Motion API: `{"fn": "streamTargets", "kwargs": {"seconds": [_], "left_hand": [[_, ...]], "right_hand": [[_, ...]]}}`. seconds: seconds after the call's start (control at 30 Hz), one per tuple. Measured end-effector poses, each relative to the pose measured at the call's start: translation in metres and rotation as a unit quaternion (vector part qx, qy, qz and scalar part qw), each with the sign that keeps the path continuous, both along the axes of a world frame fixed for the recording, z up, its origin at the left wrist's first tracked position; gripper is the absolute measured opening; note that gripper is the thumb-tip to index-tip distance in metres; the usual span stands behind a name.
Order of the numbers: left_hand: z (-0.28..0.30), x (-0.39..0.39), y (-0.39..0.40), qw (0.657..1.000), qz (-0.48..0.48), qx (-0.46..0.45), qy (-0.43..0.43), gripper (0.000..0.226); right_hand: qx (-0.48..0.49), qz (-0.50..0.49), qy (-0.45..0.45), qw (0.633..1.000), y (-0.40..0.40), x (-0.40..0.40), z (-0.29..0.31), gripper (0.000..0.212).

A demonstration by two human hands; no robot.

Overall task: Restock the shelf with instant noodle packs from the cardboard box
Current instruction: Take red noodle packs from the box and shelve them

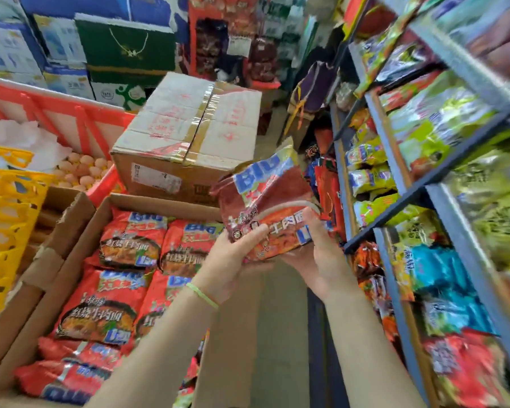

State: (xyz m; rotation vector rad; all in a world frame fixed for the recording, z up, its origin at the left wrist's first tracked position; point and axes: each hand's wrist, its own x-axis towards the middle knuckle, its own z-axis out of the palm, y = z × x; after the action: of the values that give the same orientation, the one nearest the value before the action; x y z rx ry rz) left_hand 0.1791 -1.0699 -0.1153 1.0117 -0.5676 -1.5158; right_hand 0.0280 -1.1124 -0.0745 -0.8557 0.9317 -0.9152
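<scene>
A red instant noodle pack (265, 201) with a blue "BIG" label is held in the air between the open cardboard box (80, 240) and the shelf (395, 198). My left hand (233, 257) grips its lower left edge. My right hand (315, 251) grips its lower right edge. The open box at lower left holds several more red noodle packs (100, 307) lying flat. The blue metal shelf on the right carries green, blue and red snack and noodle bags.
A sealed, taped cardboard box (189, 134) stands behind the open one. A red crate with eggs (80, 169) and a yellow plastic basket (6, 219) sit at left. Stacked cartons fill the back. A narrow floor strip (280, 334) runs between box and shelf.
</scene>
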Motion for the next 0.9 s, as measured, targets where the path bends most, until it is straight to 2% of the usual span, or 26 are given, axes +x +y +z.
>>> {"fn": "streamTargets", "kwargs": {"seconds": [0.1,0.2,0.27,0.33,0.4,0.43,0.5,0.53,0.6,0.7,0.83,0.9], "left_hand": [[0.013,-0.038,0.001,0.998,-0.038,-0.038,-0.041,0.049],[0.031,-0.072,0.0,0.984,-0.103,-0.103,-0.104,0.055],[0.051,-0.107,0.001,0.968,-0.169,-0.14,-0.123,0.057],[0.072,-0.153,0.003,0.949,-0.224,-0.182,-0.129,0.048],[0.096,-0.207,0.01,0.933,-0.243,-0.225,-0.141,0.038],[0.108,-0.233,0.015,0.924,-0.251,-0.249,-0.149,0.041],[0.132,-0.288,0.027,0.904,-0.27,-0.295,-0.153,0.042],[0.143,-0.314,0.033,0.897,-0.273,-0.314,-0.15,0.033],[0.166,-0.366,0.048,0.886,-0.268,-0.349,-0.145,0.012],[0.195,-0.435,0.076,0.858,-0.281,-0.413,-0.122,0.008],[0.224,-0.49,0.113,0.81,-0.328,-0.475,-0.103,0.042],[0.23,-0.508,0.131,0.802,-0.351,-0.48,-0.063,0.052]], "right_hand": [[-0.062,-0.078,0.09,0.991,0.012,-0.056,0.007,0.037],[-0.129,-0.13,0.204,0.962,0.034,-0.121,0.026,0.05],[-0.142,-0.14,0.225,0.954,0.054,-0.161,0.045,0.048],[-0.158,-0.197,0.224,0.941,0.08,-0.198,0.064,0.02],[-0.184,-0.282,0.233,0.912,0.109,-0.233,0.085,0.023],[-0.193,-0.319,0.24,0.896,0.123,-0.253,0.093,0.026],[-0.213,-0.376,0.269,0.861,0.155,-0.289,0.109,0.023],[-0.221,-0.401,0.287,0.842,0.17,-0.306,0.116,0.021],[-0.243,-0.455,0.328,0.791,0.201,-0.339,0.131,0.031],[-0.285,-0.524,0.383,0.706,0.244,-0.384,0.156,0.047],[-0.299,-0.585,0.456,0.601,0.299,-0.422,0.176,0.048],[-0.293,-0.597,0.501,0.554,0.322,-0.43,0.182,0.051]]}}
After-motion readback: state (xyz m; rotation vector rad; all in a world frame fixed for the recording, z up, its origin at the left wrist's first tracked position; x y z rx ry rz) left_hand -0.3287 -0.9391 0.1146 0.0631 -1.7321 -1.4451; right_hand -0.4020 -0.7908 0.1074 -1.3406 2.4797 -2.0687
